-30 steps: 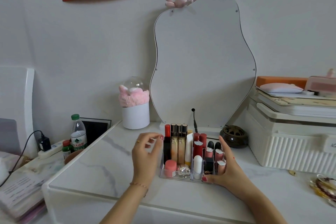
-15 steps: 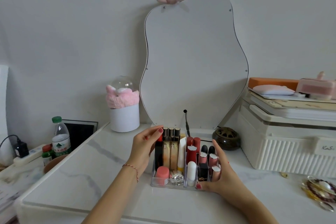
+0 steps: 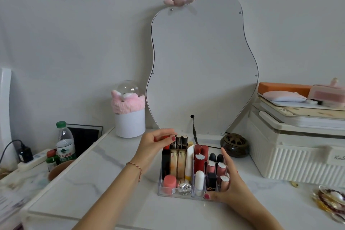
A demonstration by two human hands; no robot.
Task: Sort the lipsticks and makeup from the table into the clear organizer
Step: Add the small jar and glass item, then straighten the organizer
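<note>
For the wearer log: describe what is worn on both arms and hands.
Both forearms are bare, with no sleeves in view. The left hand has a thin red braided string bracelet at the wrist. Both it and the right hand show dark red nail polish. No rings are discernible.

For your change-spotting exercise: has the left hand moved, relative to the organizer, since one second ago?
Yes. The left hand has gone from beside the clear organizer up to its back-left corner, where its fingertips now rest on the red-capped tube.

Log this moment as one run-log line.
stage: organizer filled | left hand: fingers on red-capped tube at back left | right hand: cupping clear organizer right side | table: no loose makeup visible
</note>
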